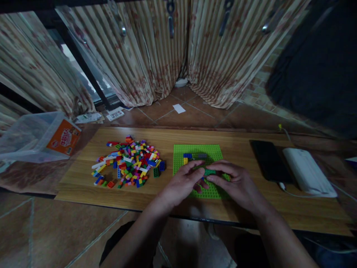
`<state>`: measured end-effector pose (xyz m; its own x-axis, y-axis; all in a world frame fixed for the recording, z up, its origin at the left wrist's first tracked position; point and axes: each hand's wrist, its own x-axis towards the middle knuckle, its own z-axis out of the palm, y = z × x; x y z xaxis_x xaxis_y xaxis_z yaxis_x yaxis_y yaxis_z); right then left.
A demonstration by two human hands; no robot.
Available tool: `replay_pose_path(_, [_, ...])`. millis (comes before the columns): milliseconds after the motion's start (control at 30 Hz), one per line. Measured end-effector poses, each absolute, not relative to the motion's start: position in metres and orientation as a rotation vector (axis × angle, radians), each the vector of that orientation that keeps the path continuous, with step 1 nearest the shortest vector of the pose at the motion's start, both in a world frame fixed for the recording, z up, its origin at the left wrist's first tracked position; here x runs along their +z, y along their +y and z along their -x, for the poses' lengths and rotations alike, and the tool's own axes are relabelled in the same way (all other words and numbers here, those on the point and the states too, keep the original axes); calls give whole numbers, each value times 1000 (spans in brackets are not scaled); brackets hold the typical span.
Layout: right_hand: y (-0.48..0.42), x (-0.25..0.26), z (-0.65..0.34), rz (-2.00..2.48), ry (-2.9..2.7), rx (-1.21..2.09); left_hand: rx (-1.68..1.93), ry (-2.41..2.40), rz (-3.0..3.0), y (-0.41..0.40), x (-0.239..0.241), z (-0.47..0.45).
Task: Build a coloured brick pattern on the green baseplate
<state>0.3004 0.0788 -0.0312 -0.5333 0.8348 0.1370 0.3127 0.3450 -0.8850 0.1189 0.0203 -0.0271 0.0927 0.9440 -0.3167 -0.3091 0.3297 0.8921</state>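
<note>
A green toy brick (209, 172) is pinched between my two hands above the lime-green studded baseplate (178, 149). My left hand (187, 180) has its thumb at the brick's left end, and its other fingers curl underneath. From the other side, the thumb and fingertips of my right hand (235, 180) close on the right end. Just behind my hands, a blue brick (187, 155), a yellow brick (185, 161) and a dark greyish brick (200, 156) sit on the baseplate. My hands hide part of the plate, and a bit of blue shows below the green brick.
A loose pile of many-coloured bricks (134, 162) spreads over the left of the wooden table (83, 186). A clear plastic box (33, 137) stands beyond the left end. To the right lie a black phone (270, 160) and a white device (308, 171) with a cable.
</note>
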Motion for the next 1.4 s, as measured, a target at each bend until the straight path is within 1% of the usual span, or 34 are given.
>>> replay_pose_path(100, [89, -38, -317, 1123, -1996, 1044, 1129, 1250, -817, 26, -25, -107])
replay_pose_path(200, [94, -44, -329, 1243, -2028, 1013, 1201, 1419, -893, 31, -27, -94])
replay_pose_path(333, [93, -48, -329, 1238, -2155, 1060, 1098, 1549, -1118, 33, -35, -89])
replay_pose_path(467, [89, -49, -322, 1166, -2266, 1056, 975, 1583, -1348, 32, -40, -92])
replay_pose_path(633, [87, -51, -316, 1150, -2329, 974, 964, 1628, -1446, 32, -41, -91])
replay_pose_path(867, [87, -53, -310, 1141, -2443, 903, 969, 1631, -1469, 33, -42, -91])
replay_pose_path(1400, [88, -51, -310, 1134, -2480, 930, 918, 1675, -1499, 35, -41, -91])
